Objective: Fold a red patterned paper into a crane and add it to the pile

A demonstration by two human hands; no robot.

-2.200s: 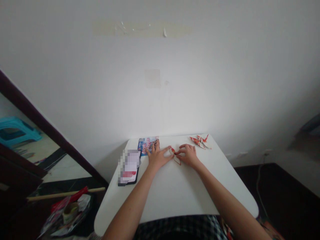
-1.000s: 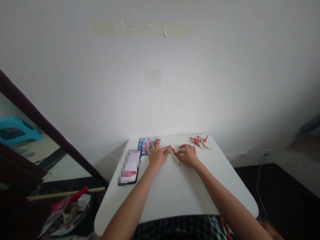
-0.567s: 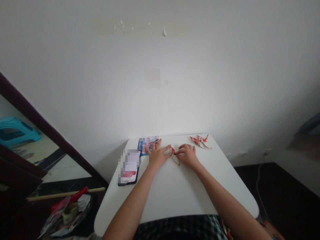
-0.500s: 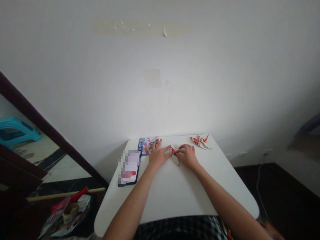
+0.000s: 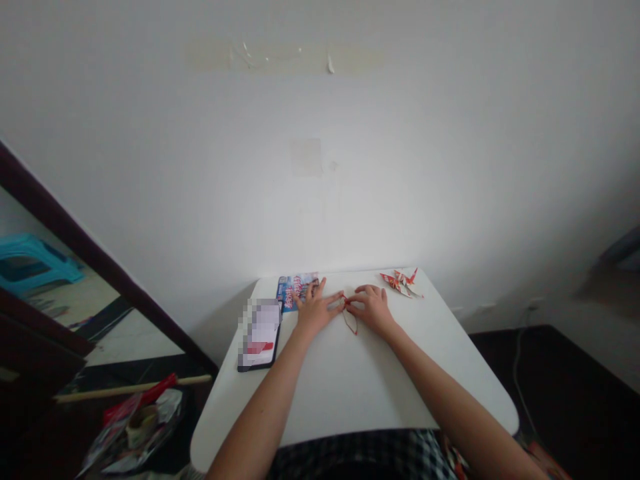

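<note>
Between my two hands on the white table (image 5: 360, 393) lies a small piece of folded paper (image 5: 351, 323), white with thin red edges and a red tip at its far end. My left hand (image 5: 314, 315) pinches its upper left side with thumb and index finger, the other fingers spread over a blue printed leaflet (image 5: 287, 293). From the right, the bent fingertips of my right hand (image 5: 374, 311) close on the red tip. The fingers partly hide the folds. Folded red-and-white paper figures (image 5: 401, 283), looking like origami cranes, rest beyond my right hand.
A phone (image 5: 262, 333), its screen blurred out, lies left of my left forearm. The wall (image 5: 320, 213) rises directly behind the table. On the floor to the left are a plastic-lined bin (image 5: 143, 423) and a wooden stick (image 5: 195, 381). A cable (image 5: 517, 373) hangs at right.
The fingers of my right hand have shifted slightly left and up along the paper, nearer my left fingertips. The red tip looks narrower. My left hand stays nearly in place.
</note>
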